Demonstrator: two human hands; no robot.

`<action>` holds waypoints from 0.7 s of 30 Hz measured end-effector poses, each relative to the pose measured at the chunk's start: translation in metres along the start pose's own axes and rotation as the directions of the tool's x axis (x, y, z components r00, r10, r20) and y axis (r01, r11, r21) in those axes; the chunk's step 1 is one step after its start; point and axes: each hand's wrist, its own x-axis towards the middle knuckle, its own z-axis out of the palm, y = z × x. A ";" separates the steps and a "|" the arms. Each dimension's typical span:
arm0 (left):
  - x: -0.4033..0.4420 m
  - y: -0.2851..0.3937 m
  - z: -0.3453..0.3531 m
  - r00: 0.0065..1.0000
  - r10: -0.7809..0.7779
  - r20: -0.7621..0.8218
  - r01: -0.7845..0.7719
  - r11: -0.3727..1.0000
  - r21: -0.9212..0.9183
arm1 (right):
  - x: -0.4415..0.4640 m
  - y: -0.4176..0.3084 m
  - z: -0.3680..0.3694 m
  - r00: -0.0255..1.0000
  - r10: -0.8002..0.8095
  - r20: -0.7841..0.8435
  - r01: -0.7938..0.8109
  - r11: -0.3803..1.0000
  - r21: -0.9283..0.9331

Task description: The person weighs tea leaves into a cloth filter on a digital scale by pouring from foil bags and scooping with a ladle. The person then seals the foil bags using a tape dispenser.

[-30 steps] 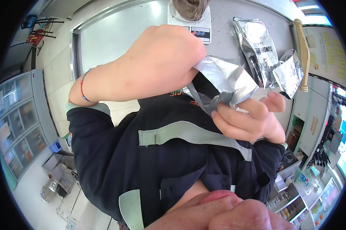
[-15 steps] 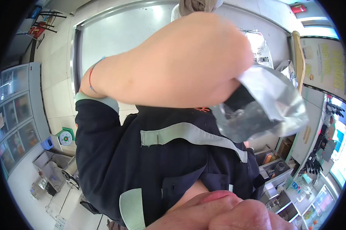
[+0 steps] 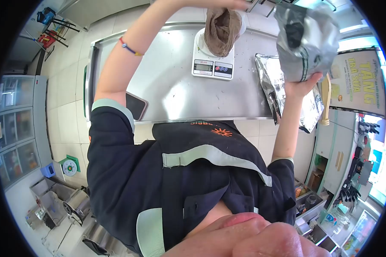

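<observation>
My right hand (image 3: 302, 88) grips the lower part of an upright silver foil bag (image 3: 315, 51), its dark mouth open. At the top edge of the view, my left hand (image 3: 223, 4) is over a brown cloth bag (image 3: 222, 32). That hand is partly out of frame and blurred, so its fingers and anything in them cannot be made out. The cloth bag, with its mouth open, rests on a white digital kitchen scale (image 3: 213, 71). A second, flatter silver foil bag (image 3: 270, 81) lies on the metal table (image 3: 171, 55) below my right hand.
A dark phone-like slab (image 3: 136, 106) lies at the table's near left corner. Small dark bits are scattered around the scale. A wooden bar (image 3: 325, 100) and a printed sign (image 3: 359, 81) stand right of the table. A green dial scale (image 3: 70, 166) is at the lower left.
My left arm has swung from the foil bag, where it crossed close before the camera, up and left over the cloth bag. The foil bag has moved upward and away from my chest.
</observation>
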 end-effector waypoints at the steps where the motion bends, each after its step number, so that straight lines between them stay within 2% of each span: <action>1: 0.000 -0.029 0.005 0.991 0.112 -0.072 -0.085 0.949 0.305 | 0.008 -0.002 0.004 1.000 0.007 0.011 -0.008 0.999 0.033; 2: 0.000 -0.047 0.009 1.000 0.020 -0.004 -0.017 0.929 0.370 | 0.016 -0.004 0.009 1.000 0.015 0.025 -0.017 0.998 0.064; 3: -0.002 -0.061 0.019 1.000 -0.021 -0.011 0.024 0.905 0.425 | 0.022 -0.007 0.013 0.999 0.023 0.040 -0.027 0.995 0.094; 4: 0.003 -0.065 0.019 0.967 -0.200 0.158 0.146 0.944 0.297 | 0.025 -0.008 0.016 0.989 0.099 0.114 -0.121 0.969 0.213; 6: 0.000 -0.086 0.034 0.975 -0.130 0.178 0.090 0.972 0.218 | 0.026 -0.001 0.021 0.935 0.221 0.278 -0.324 0.851 0.412; 7: -0.009 -0.076 0.050 0.974 -0.226 0.021 0.205 0.916 0.346 | 0.025 0.002 0.027 0.889 0.226 0.397 -0.408 0.785 0.466; 10: 0.007 -0.050 0.043 0.929 -0.270 0.252 0.075 0.806 0.588 | 0.016 0.010 0.053 0.936 0.295 0.193 -0.348 0.864 0.364; 11: 0.010 -0.055 0.046 0.950 -0.186 0.250 -0.007 0.790 0.613 | 0.015 0.012 0.057 0.939 0.294 0.180 -0.340 0.877 0.340; 14: 0.030 -0.080 0.055 0.937 -0.189 0.294 0.017 0.865 0.502 | 0.019 0.020 0.052 0.941 0.304 0.151 -0.338 0.886 0.318; 15: 0.030 -0.078 0.053 0.946 -0.133 0.296 -0.032 0.870 0.492 | 0.020 0.021 0.049 0.944 0.304 0.126 -0.328 0.898 0.294; 18: 0.033 -0.103 0.059 0.970 0.203 0.136 -0.243 0.859 0.450 | 0.024 0.020 0.039 0.956 0.278 0.092 -0.292 0.931 0.219; 21: 0.037 -0.108 0.053 0.981 -0.024 0.195 -0.061 0.906 0.418 | 0.036 0.023 0.028 0.957 0.252 0.146 -0.271 0.954 0.131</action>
